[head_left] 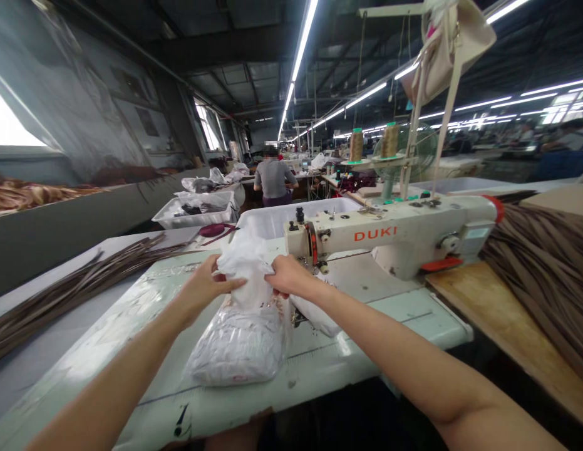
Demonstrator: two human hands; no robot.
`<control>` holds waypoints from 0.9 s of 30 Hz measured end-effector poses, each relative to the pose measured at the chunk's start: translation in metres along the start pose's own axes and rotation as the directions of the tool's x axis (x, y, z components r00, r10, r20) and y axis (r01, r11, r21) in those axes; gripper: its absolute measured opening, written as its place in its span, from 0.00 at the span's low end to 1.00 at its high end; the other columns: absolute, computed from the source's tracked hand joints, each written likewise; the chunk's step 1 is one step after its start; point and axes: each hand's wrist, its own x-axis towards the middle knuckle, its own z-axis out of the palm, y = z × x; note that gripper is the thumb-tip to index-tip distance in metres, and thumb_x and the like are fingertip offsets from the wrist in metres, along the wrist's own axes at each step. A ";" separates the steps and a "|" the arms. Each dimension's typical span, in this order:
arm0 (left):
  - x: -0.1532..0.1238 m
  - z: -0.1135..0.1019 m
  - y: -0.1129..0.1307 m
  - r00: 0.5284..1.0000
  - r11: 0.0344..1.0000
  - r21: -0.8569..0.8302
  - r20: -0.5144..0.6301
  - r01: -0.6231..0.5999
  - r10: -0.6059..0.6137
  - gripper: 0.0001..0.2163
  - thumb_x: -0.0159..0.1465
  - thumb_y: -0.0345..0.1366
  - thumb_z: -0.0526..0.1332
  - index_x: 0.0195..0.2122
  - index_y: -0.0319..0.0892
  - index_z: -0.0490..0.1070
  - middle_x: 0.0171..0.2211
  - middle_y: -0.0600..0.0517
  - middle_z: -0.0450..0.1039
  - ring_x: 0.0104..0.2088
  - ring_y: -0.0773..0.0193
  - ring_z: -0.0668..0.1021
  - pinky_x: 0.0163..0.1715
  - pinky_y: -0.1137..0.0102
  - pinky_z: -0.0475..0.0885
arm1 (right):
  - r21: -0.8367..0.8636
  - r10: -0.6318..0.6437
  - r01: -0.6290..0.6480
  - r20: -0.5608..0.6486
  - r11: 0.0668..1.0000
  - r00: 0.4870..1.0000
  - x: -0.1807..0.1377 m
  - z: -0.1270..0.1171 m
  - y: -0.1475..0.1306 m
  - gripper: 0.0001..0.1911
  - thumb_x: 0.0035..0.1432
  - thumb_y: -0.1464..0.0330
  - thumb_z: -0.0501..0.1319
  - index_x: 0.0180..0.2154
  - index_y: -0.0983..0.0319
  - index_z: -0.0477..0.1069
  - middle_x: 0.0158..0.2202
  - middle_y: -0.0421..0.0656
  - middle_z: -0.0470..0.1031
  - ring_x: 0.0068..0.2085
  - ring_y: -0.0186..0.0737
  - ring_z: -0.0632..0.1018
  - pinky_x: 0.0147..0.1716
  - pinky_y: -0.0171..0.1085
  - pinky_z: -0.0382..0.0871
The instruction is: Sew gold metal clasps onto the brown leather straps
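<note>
Here, left hand (207, 285) and right hand (287, 275) each pinch the bag (239, 341) top, fingers clenched, on the desk (394, 313) beside a sewing machine (394, 235).

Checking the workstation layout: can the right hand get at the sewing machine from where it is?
Probably yes: the right hand, pinching the plastic bag, sits just beside the sewing machine at its needle end, with nothing between them.

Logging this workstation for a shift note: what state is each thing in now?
Clear plastic bag of white pieces: lying flat, top bunched up.
Left hand: closed on the bag's top.
Right hand: closed on the bag's top.
White DUKI sewing machine: standing upright.
Tan thread cones: upright.
Brown strips: piled loose.
</note>
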 end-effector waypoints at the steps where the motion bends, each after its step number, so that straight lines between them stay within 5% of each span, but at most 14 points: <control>1: 0.000 0.000 -0.001 0.999 1.000 -0.016 0.055 0.002 -0.002 0.31 0.43 0.42 0.71 0.49 0.43 0.66 0.42 0.47 0.75 0.39 0.53 0.78 0.34 0.65 0.74 | -0.003 0.000 0.000 0.009 1.000 1.000 -0.001 0.000 0.001 0.11 0.48 0.72 0.54 0.18 0.66 0.70 0.17 0.45 0.74 0.18 0.35 0.74 0.18 0.27 0.64; 3: 0.002 0.000 -0.004 0.990 0.999 -0.041 0.139 0.017 -0.012 0.28 0.43 0.43 0.71 0.46 0.41 0.69 0.39 0.47 0.76 0.38 0.52 0.78 0.35 0.64 0.74 | -0.007 0.002 -0.002 0.013 1.000 1.000 -0.002 0.001 0.002 0.11 0.48 0.73 0.55 0.17 0.65 0.70 0.16 0.44 0.73 0.18 0.35 0.74 0.19 0.27 0.64; 6: 0.005 -0.002 -0.010 0.996 0.997 -0.073 0.094 -0.006 0.013 0.25 0.46 0.44 0.70 0.44 0.40 0.71 0.41 0.47 0.76 0.41 0.53 0.77 0.38 0.66 0.72 | -0.019 -0.004 0.003 -0.043 1.000 0.999 -0.003 0.002 0.003 0.11 0.53 0.70 0.55 0.23 0.65 0.72 0.18 0.45 0.75 0.24 0.38 0.78 0.27 0.29 0.67; 11: 0.009 0.003 -0.024 0.995 0.962 0.271 -0.094 -0.009 0.035 0.20 0.50 0.53 0.63 0.29 0.38 0.72 0.23 0.50 0.74 0.27 0.56 0.76 0.23 0.69 0.68 | -0.024 -0.049 0.045 -0.155 0.999 0.987 -0.003 0.002 0.003 0.14 0.61 0.66 0.51 0.35 0.67 0.72 0.20 0.47 0.76 0.39 0.44 0.78 0.41 0.33 0.65; 14: 0.010 0.004 -0.031 0.976 0.926 0.374 -0.213 0.043 0.041 0.21 0.50 0.56 0.62 0.20 0.40 0.66 0.13 0.54 0.65 0.19 0.58 0.72 0.18 0.70 0.62 | 0.031 -0.049 0.055 -0.175 0.998 0.983 -0.003 0.001 0.006 0.17 0.63 0.65 0.48 0.35 0.66 0.71 0.18 0.45 0.75 0.35 0.40 0.79 0.37 0.30 0.66; 17: 0.011 0.002 -0.032 0.971 0.899 0.431 -0.238 0.077 0.031 0.22 0.50 0.58 0.61 0.22 0.40 0.67 0.14 0.54 0.66 0.18 0.58 0.72 0.18 0.70 0.62 | 0.184 0.001 0.038 -0.206 0.982 0.979 -0.001 0.000 0.008 0.17 0.63 0.63 0.49 0.34 0.66 0.71 0.17 0.43 0.74 0.32 0.39 0.79 0.30 0.29 0.66; 22: 0.003 -0.001 -0.020 0.993 0.983 0.140 0.005 0.115 -0.117 0.21 0.54 0.54 0.61 0.35 0.40 0.71 0.31 0.48 0.75 0.30 0.55 0.77 0.23 0.67 0.71 | 0.251 0.021 0.050 -0.274 0.967 0.961 -0.003 0.001 0.005 0.21 0.65 0.63 0.45 0.29 0.66 0.70 0.19 0.44 0.75 0.29 0.36 0.78 0.30 0.28 0.66; 25: -0.005 -0.001 -0.012 0.970 0.989 -0.131 0.240 0.064 -0.031 0.19 0.53 0.46 0.65 0.43 0.41 0.69 0.39 0.48 0.75 0.38 0.56 0.77 0.35 0.66 0.73 | 0.185 -0.033 0.116 -0.399 0.976 0.916 -0.007 0.000 0.000 0.16 0.64 0.64 0.48 0.32 0.65 0.70 0.16 0.41 0.72 0.29 0.37 0.78 0.33 0.29 0.66; 27: -0.008 0.001 -0.012 0.955 0.983 -0.177 0.296 0.046 0.008 0.19 0.52 0.42 0.67 0.42 0.40 0.69 0.37 0.48 0.75 0.38 0.57 0.77 0.38 0.66 0.72 | 0.153 -0.073 0.155 -0.443 0.976 0.894 -0.009 -0.001 -0.003 0.14 0.63 0.65 0.49 0.34 0.64 0.69 0.13 0.39 0.70 0.27 0.38 0.78 0.33 0.29 0.66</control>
